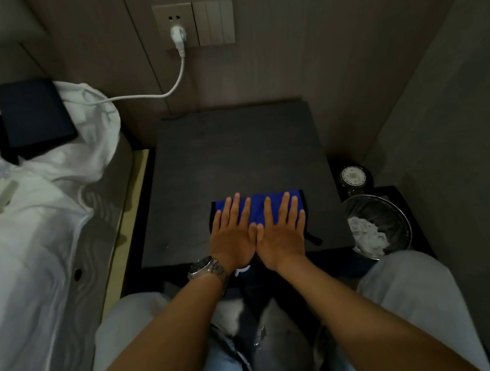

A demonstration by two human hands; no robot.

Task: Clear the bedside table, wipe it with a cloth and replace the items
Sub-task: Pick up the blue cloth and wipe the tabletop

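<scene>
Both hands lie flat, fingers spread, the left hand (233, 233) and right hand (281, 230) side by side, pressing a blue cloth (258, 211) onto the dark counter (233, 155) near its front edge. On the bed (29, 260) to the left rests a black tablet (35, 115); a wire bin (393, 212) stands right of the counter.
</scene>
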